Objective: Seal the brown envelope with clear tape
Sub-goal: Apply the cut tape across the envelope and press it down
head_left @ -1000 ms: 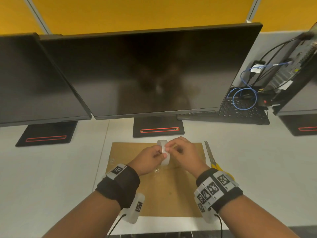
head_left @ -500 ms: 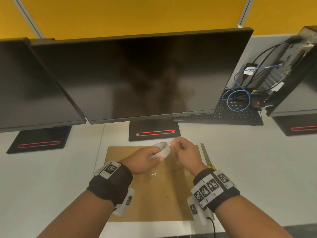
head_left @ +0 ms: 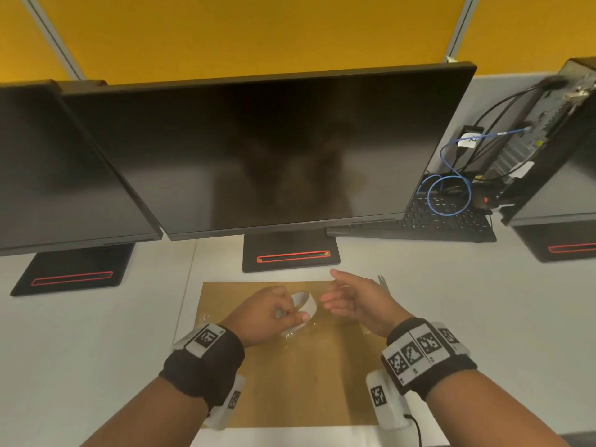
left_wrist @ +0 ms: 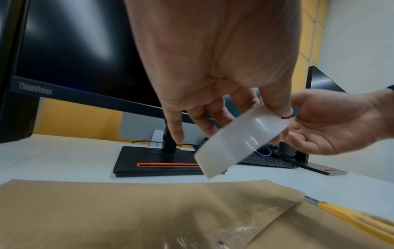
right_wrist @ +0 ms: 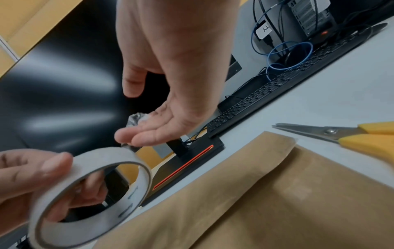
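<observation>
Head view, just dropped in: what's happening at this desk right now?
A person is working over a brown envelope lying flat on the desk. The left hand grips a roll of clear tape above it. The right hand is open beside the roll, not touching it, with a crumpled bit of tape stuck on its fingers. Yellow-handled scissors lie untouched to the right. Some wrinkled tape already sits on the envelope.
</observation>
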The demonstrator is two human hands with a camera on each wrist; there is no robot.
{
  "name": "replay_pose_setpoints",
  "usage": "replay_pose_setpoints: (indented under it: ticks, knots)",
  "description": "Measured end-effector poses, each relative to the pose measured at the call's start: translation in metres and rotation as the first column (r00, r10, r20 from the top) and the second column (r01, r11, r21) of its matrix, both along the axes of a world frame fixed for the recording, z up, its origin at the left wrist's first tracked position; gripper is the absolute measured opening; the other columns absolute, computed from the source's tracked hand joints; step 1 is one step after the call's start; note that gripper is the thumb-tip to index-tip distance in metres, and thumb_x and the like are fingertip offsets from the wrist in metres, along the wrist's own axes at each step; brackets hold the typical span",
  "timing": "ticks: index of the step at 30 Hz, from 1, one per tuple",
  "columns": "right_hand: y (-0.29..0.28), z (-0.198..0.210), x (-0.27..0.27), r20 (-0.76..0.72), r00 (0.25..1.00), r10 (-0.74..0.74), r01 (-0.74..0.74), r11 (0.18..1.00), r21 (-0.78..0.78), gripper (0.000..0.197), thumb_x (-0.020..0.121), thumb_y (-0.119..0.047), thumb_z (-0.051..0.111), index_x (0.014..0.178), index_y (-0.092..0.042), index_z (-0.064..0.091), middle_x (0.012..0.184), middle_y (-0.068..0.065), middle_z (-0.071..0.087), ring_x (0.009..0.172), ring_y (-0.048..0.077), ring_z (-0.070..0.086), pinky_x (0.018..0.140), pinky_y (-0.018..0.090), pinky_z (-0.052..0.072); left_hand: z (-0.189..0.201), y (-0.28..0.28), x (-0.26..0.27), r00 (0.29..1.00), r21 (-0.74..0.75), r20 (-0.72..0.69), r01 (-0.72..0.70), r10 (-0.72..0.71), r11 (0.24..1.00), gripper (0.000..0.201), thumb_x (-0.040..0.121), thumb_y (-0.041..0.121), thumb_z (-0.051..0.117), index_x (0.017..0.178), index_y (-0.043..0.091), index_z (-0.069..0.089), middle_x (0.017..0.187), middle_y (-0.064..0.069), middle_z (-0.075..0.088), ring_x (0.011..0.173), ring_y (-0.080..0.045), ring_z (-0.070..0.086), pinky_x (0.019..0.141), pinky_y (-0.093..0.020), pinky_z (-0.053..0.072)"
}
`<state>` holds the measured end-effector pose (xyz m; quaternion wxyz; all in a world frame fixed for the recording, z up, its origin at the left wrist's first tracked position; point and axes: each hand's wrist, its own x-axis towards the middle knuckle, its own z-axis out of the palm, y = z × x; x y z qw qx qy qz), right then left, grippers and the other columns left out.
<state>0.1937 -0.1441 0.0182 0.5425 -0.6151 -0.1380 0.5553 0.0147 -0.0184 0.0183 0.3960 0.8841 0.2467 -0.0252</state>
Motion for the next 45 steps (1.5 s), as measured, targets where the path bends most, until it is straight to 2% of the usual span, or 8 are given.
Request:
replay_pose_setpoints:
  ticks: [9,14,22,27,31,35,38,45]
  knots:
    - [0.011,0.008,-0.004,0.255,0.966,0.039,-0.049,0.998,0.036,0.013,0.082,0.001,0.065,0.083,-0.012,0.061,0.070,0.006,0.070,0.061,0.013,0.067,0.059,0.021,0.054,-0.006,-0.010,0.008,0.994,0.040,-0.037,0.107,-0.106,0.993,0.040,0.100,0.037,0.042,0.094,0.013,0.072,0.106,0.006,0.061,0.109,-0.014,0.046,0.101,-0.031,0.036]
    - [0.013,0.012,0.000,0.482,0.865,0.137,-0.176,0.984,0.037,0.021,0.080,0.000,0.062,0.084,-0.021,0.059,0.067,-0.001,0.066,0.074,0.023,0.065,0.086,0.041,0.052,-0.005,-0.001,0.013,0.943,0.015,0.214,-0.263,0.253,0.965,0.006,0.092,0.027,0.059,0.091,0.023,0.063,0.095,0.014,0.055,0.095,-0.008,0.054,0.090,-0.029,0.046]
    - [0.013,0.018,0.000,0.643,0.723,0.253,-0.368,0.928,0.049,0.030,0.089,-0.001,0.055,0.088,-0.031,0.056,0.078,-0.005,0.063,0.084,0.019,0.064,0.087,0.029,0.050,0.005,0.014,0.028,0.996,-0.105,0.037,-0.075,0.079,0.992,0.076,0.090,0.022,0.064,0.150,0.038,0.019,0.141,0.024,0.026,0.133,0.005,0.020,0.108,-0.020,0.018]
    - [0.015,0.013,0.002,0.716,0.675,0.175,-0.315,0.947,0.065,0.032,0.088,-0.002,0.057,0.090,-0.033,0.052,0.079,-0.006,0.062,0.081,0.010,0.060,0.072,0.014,0.048,-0.001,0.009,0.029,0.990,-0.242,0.071,-0.099,0.119,0.965,0.025,0.086,0.025,0.070,0.109,0.018,0.066,0.095,0.011,0.061,0.084,0.004,0.055,0.086,-0.020,0.038]
    - [0.018,0.005,0.006,0.678,0.732,0.069,-0.101,0.995,0.008,0.022,0.088,-0.009,0.063,0.101,-0.023,0.053,0.088,0.004,0.067,0.081,0.009,0.060,0.061,0.002,0.040,-0.006,0.007,0.028,0.962,-0.265,0.108,-0.215,0.251,0.940,0.027,0.083,0.030,0.073,0.087,0.007,0.059,0.073,0.007,0.049,0.063,-0.001,0.043,0.068,-0.023,0.039]
    - [0.019,-0.006,0.011,0.496,0.866,0.061,-0.029,0.997,-0.072,0.020,0.084,-0.015,0.070,0.101,-0.020,0.062,0.088,0.006,0.069,0.089,0.022,0.065,0.082,0.027,0.053,-0.004,0.004,0.028,0.978,-0.277,0.055,-0.179,0.202,0.944,0.027,0.094,0.034,0.057,0.092,0.007,0.057,0.078,0.003,0.065,0.071,-0.012,0.057,0.079,-0.035,0.049]
    - [0.011,-0.004,0.013,0.378,0.924,0.064,-0.061,0.998,-0.021,0.018,0.087,-0.014,0.067,0.105,-0.013,0.065,0.081,0.004,0.070,0.077,0.016,0.065,0.070,0.016,0.054,-0.003,0.001,0.029,0.975,-0.215,0.068,-0.192,0.211,0.957,0.025,0.094,0.036,0.056,0.090,0.012,0.055,0.070,0.005,0.065,0.068,-0.009,0.057,0.077,-0.030,0.045]
    - [0.004,-0.013,0.017,0.654,0.747,0.118,-0.034,0.990,-0.140,0.019,0.087,-0.007,0.059,0.092,-0.025,0.058,0.077,0.001,0.071,0.075,0.012,0.062,0.065,0.019,0.044,-0.001,-0.003,0.049,0.984,0.120,-0.100,-0.134,0.147,0.984,0.032,0.089,0.052,0.055,0.078,0.022,0.052,0.077,0.004,0.059,0.079,-0.020,0.058,0.072,-0.037,0.048]
